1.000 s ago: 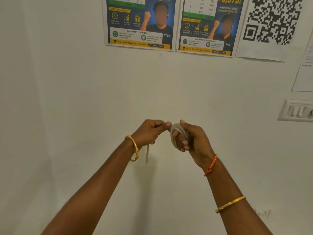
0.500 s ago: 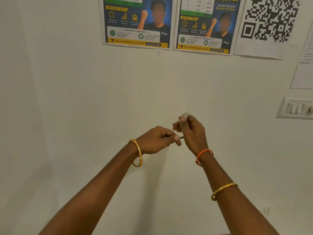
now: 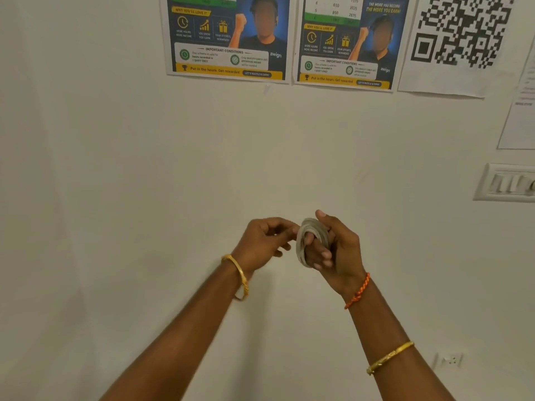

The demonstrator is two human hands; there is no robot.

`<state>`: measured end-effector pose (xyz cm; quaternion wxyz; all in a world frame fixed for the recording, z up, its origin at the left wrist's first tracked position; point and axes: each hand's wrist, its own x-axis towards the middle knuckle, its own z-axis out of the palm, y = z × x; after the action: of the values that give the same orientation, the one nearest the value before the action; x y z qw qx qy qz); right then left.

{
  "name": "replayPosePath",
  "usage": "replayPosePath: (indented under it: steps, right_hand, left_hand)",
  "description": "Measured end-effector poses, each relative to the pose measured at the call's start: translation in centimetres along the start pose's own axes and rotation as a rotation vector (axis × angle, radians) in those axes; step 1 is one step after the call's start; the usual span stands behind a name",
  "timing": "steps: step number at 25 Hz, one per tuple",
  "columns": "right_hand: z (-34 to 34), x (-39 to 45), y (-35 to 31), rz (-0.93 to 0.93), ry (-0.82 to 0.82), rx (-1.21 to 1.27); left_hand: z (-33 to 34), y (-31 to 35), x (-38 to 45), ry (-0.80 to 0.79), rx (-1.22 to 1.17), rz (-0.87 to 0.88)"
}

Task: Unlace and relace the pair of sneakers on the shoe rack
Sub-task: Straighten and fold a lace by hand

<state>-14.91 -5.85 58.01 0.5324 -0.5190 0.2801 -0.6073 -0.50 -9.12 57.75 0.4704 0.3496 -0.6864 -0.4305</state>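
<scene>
Pale grey shoelace (image 3: 311,238) coiled round right hand (image 3: 333,250) fingers

Two blue-and-yellow printed posters (image 3: 228,39) (image 3: 346,44) hang side by side on a cream wall (image 3: 144,169), beside a white QR-code sheet (image 3: 460,39). A white switch panel (image 3: 506,183) sits lower right.

Lace (image 3: 311,237) coiled around right hand (image 3: 335,250) fingers (image 3: 320,253); left hand (image 3: 265,241) just left, touching it; posters (image 3: 228,39) on wall above

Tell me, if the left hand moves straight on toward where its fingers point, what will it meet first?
Probably the coiled shoelace wound round the right hand: the left hand points right at it, fingers almost touching, though depth is unclear.
</scene>
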Motion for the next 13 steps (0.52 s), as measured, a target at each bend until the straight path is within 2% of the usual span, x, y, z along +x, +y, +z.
replayPosePath:
  steps: [3, 6, 10, 13]
  right_hand:
    - [0.1, 0.7, 0.5, -0.002, 0.036, 0.179]
    - [-0.7, 1.3, 1.0, 0.015, 0.102, 0.203]
    - [-1.5, 1.6, 0.7, 0.045, 0.134, 0.185]
    - [-2.1, 1.6, 0.8, 0.072, 0.064, 0.191]
  left_hand:
    - [2.9, -1.0, -0.6, 0.096, -0.216, -0.083]
    - [4.0, -1.2, -0.4, 0.075, -0.248, -0.121]
    - [3.5, -1.4, 0.2, -0.112, -0.057, -0.09]
    - [2.4, -1.3, 1.0, -0.118, 0.051, -0.049]
